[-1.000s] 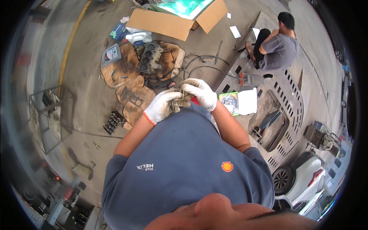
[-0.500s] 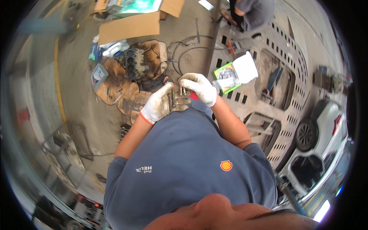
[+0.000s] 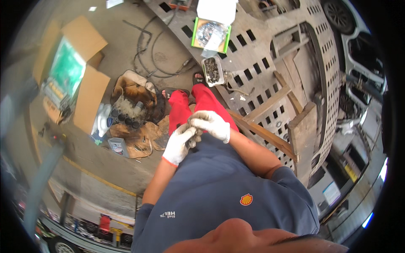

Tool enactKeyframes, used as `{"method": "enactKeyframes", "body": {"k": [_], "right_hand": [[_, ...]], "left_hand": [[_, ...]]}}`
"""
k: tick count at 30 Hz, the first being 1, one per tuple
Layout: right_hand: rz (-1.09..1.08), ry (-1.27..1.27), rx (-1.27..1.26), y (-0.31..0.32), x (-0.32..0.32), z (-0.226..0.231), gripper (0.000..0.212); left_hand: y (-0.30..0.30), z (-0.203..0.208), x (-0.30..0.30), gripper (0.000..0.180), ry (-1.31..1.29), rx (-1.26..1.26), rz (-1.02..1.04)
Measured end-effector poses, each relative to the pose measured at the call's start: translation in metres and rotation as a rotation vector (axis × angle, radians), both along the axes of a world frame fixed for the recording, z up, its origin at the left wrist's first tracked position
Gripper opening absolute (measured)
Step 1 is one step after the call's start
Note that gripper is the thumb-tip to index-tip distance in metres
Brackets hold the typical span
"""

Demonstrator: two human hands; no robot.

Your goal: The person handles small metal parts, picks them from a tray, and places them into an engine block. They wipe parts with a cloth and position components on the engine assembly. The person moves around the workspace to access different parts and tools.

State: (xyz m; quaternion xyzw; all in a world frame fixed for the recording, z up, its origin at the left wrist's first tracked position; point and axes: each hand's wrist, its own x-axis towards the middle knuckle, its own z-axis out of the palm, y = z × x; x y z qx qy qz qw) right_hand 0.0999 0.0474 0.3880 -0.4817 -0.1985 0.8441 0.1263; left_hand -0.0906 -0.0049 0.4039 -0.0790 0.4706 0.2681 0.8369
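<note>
My left hand [image 3: 179,143], in a white knit glove with an orange cuff, is curled closed in front of my waist. Its fingers look dark and soiled, and they largely cover the bolts that lay in this palm half a second ago. Against it, my gloved right hand [image 3: 211,125] is bent over with thumb and fingers together. The fingertips of both hands meet, so the bolts between them barely show and cannot be told apart.
To the right stands a slotted metal frame [image 3: 253,76], bearing an open green-edged box [image 3: 198,36], a white tub of small metal parts [image 3: 220,71] and wooden planks [image 3: 270,137]. At left, an engine block [image 3: 126,114], a jug [image 3: 118,146] and a cardboard box [image 3: 93,86] rest on the floor.
My view has swung right, bringing the tub and my red trousers into sight. The hands have come together; the left has closed over the bolts that lay visible in its palm.
</note>
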Motion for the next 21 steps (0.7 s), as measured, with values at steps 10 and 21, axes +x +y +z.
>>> {"method": "enactKeyframes", "body": {"k": [10, 21], "right_hand": [[-0.268, -0.061, -0.283, -0.062, 0.069, -0.179, 0.026], [-0.157, -0.665, 0.05, -0.023, 0.162, -0.367, 0.037]], "left_hand": [[-0.014, -0.166, 0.074, 0.025, 0.193, -0.309, -0.172], [-0.001, -0.264, 0.124, 0.025, 0.266, -0.383, -0.157]]}}
